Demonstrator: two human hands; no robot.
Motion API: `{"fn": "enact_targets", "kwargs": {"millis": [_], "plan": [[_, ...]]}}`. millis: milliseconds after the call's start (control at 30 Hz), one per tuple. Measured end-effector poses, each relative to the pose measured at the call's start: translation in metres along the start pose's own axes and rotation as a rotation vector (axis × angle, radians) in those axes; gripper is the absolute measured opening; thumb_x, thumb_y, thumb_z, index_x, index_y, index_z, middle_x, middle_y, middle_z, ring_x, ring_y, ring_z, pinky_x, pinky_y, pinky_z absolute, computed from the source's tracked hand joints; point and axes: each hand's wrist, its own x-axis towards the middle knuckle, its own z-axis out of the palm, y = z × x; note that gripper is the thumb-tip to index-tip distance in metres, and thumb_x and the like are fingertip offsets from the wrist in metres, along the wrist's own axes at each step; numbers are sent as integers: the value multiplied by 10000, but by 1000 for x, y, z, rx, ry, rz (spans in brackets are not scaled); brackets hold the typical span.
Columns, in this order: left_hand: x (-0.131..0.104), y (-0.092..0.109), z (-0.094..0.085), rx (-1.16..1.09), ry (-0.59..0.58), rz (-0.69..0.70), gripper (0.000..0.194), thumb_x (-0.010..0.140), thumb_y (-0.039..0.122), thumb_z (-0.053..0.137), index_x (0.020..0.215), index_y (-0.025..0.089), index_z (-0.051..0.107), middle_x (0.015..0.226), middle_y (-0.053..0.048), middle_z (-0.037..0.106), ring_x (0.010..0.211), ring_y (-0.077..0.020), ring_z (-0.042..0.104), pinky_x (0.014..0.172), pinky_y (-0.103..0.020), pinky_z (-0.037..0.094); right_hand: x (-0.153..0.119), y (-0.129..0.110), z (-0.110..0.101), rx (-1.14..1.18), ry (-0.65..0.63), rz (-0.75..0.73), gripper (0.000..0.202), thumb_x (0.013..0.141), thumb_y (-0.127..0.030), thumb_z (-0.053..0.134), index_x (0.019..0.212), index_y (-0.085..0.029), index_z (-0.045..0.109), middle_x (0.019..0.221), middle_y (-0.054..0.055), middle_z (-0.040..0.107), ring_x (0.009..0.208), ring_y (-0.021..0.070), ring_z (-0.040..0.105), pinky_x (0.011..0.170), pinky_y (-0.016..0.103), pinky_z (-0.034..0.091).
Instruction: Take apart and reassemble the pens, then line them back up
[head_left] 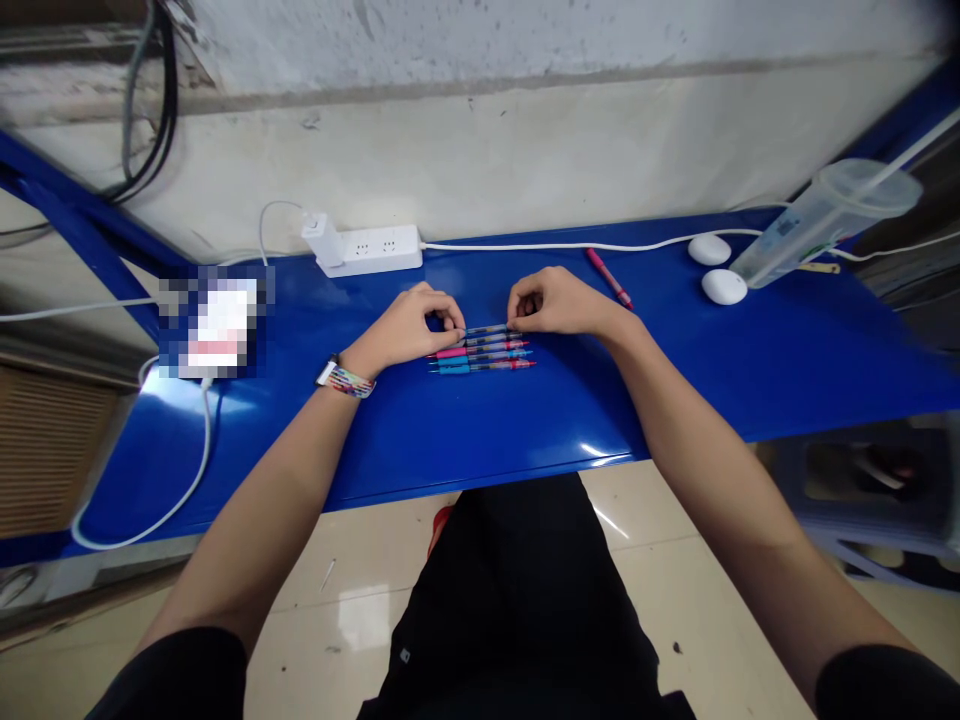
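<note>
Fingers (459, 336) at clear pens (487, 330) on a glossy blue tabletop (480, 430), pale wall (480, 160) behind.

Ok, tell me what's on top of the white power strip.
A white adapter stands on the left end of the power strip. Two groups of socket holes beside it are uncovered. Whatever the adapter covers can't be seen.

Glossy, smooth blue tabletop (465, 430)
</note>
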Motion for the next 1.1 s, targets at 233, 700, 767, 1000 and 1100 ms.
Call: {"fn": "enact_targets", "kwargs": {"millis": [233, 700, 767, 1000, 1100], "plan": [[0, -2, 1, -3, -2, -10, 95, 869, 331, 763, 898, 262, 822, 866, -43, 801, 1004, -286, 665, 944, -451, 515, -2, -4, -1, -8, -13, 3, 98, 798, -202, 755, 836, -176, 842, 749, 24, 758, 698, 168, 661, 679, 312, 453], [1, 0, 0, -4, -20, -19, 110, 920, 323, 732, 873, 257, 806, 876, -47, 805, 1014, -293, 656, 990, -459, 511, -2, -6, -1, -15, -28, 42, 81, 799, -231, 774, 829, -180, 830, 739, 21, 743, 689, 172, 657, 671, 314, 448], [1, 0, 0, -2, -14, -13, 109, 916, 309, 723, 867, 253, 802, 869, -45, 800, 1003, -287, 654, 998, -457, 510, -2, -6, -2, -19, -32, 39, 90, 803, -231, 777, 840, -178, 838, 738, 19, 745, 689, 168, 658, 673, 309, 445], [1, -1, 0, 0, -16, -15, 104, 917, 313, 725, 864, 259, 796, 878, -47, 804, 1004, -294, 657, 971, -459, 506, -3, -7, -2, -19, -47, 45, 103, 818, -253, 783, 838, -182, 855, 743, 18, 759, 696, 170, 661, 673, 311, 437], [1, -1, 1, -4, -14, -16, 97, 913, 287, 715, 865, 259, 794, 878, -50, 801, 1017, -299, 659, 969, -463, 504, -2, -3, -2, -26, -49, 41, 123, 826, -272, 791, 873, -186, 865, 746, 17, 755, 692, 174, 657, 674, 318, 435]]}}
